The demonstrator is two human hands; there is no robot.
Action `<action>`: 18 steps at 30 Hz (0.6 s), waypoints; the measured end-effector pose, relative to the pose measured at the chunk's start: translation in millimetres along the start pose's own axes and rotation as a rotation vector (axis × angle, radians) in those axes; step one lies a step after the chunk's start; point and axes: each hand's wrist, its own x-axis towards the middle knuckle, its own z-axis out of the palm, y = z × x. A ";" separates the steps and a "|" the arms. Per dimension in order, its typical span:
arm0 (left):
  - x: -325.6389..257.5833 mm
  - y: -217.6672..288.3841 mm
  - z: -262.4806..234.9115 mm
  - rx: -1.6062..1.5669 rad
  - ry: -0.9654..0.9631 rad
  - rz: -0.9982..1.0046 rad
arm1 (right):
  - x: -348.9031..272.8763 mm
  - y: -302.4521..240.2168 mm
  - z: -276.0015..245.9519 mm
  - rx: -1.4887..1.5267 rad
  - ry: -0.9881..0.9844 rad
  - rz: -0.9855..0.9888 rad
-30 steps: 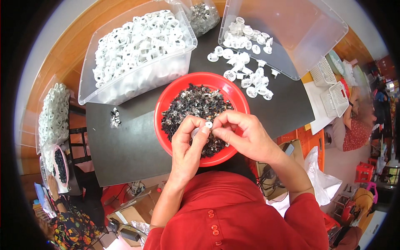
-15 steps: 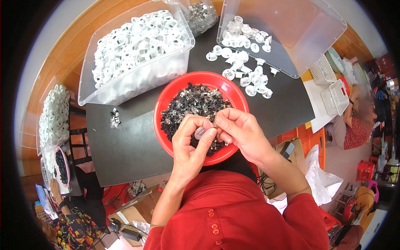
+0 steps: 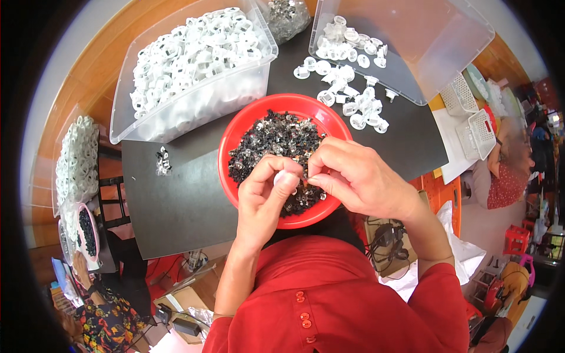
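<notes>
My left hand (image 3: 262, 197) pinches a small round whitish plastic piece (image 3: 278, 177) between thumb and fingers, mostly covered by them. Just beside it, my right hand (image 3: 366, 178) has its thumb and forefinger pressed together; whatever lies between them is too small to make out. Both hands hover over the near half of a red basin (image 3: 336, 125). Small black and clear plastic bits (image 3: 265, 141) fill its bottom. Beyond the basin, several loose white round plastic parts (image 3: 366, 108) lie on the dark table (image 3: 182, 206).
A clear bin (image 3: 212, 100) heaped with white ring-like parts stands at the back left. Another clear bin (image 3: 412, 53) lies tipped at the back right, with white parts at its mouth. A little pile of bits (image 3: 163, 162) is on the left. White baskets (image 3: 475, 135) stand to the right.
My right hand has drawn a little away to the right from the left hand, its wrist raised. My left hand keeps the plastic piece. The view has shifted slightly.
</notes>
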 end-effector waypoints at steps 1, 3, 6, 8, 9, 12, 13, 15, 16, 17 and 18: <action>0.6 -0.4 0.2 0.001 0.000 -0.001 | -2.5 -1.2 5.5 0.059 0.052 0.087; 2.4 -0.9 0.4 -0.216 0.038 -0.126 | -5.7 -4.9 16.7 0.119 0.104 0.175; 2.4 -2.6 1.8 -0.312 -0.018 -0.132 | -8.1 -9.1 36.6 0.260 0.313 0.272; 2.2 -1.1 4.7 -0.352 -0.024 -0.135 | -8.2 -7.0 41.0 0.092 0.332 0.200; 1.9 -0.7 5.3 -0.368 -0.032 -0.132 | -8.3 -6.1 42.7 -0.077 0.348 0.126; 2.1 -2.1 5.3 -0.375 -0.033 -0.126 | -6.6 -2.8 45.3 -0.215 0.386 0.039; 1.7 -2.6 4.9 -0.365 -0.025 -0.126 | -6.1 -2.9 45.6 -0.274 0.399 0.003; 1.4 -2.1 4.9 -0.351 -0.018 -0.107 | -4.6 -4.9 43.7 -0.327 0.383 -0.024; 1.6 -2.7 5.2 -0.339 -0.013 -0.093 | -4.8 -4.8 42.9 -0.379 0.368 -0.046; 1.5 -3.6 4.9 -0.338 -0.013 -0.094 | -5.5 -4.0 42.4 -0.378 0.368 -0.044; 1.4 -5.0 4.4 -0.314 -0.006 -0.077 | -6.3 -3.2 41.9 -0.439 0.352 -0.050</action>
